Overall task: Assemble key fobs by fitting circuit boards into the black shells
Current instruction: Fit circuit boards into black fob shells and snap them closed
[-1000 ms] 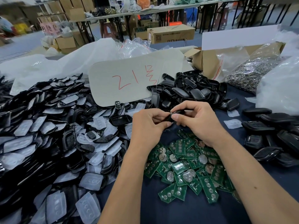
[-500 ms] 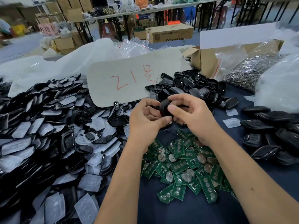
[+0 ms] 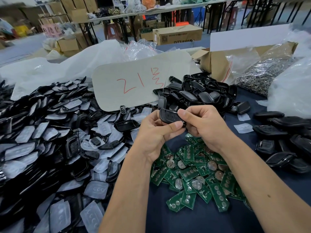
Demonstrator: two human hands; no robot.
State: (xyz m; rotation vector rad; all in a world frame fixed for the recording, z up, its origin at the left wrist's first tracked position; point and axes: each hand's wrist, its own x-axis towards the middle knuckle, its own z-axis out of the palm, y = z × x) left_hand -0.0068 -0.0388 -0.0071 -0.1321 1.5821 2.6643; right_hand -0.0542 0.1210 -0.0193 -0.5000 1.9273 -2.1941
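Observation:
Both hands hold one black key fob shell (image 3: 169, 116) above the table's middle. My left hand (image 3: 156, 133) grips it from below with the thumb along its near edge. My right hand (image 3: 204, 122) pinches its right end, thumb on top. The shell's dark outer face is turned toward me; whether a board sits inside is hidden. Below the hands lies a heap of green circuit boards (image 3: 198, 177) with round metal contacts. More black shells (image 3: 198, 95) are piled just behind the hands.
A large heap of black shell halves and translucent rubber button pads (image 3: 55, 148) fills the left side. Closed black fobs (image 3: 282, 142) lie at the right. A grey card marked in red (image 3: 134, 81), a carton of metal rings (image 3: 262, 73) and plastic bags stand behind.
The shell has been turned over in my hands, from edge-on to its broad outer face toward me. Both hands have stayed close together over the boards.

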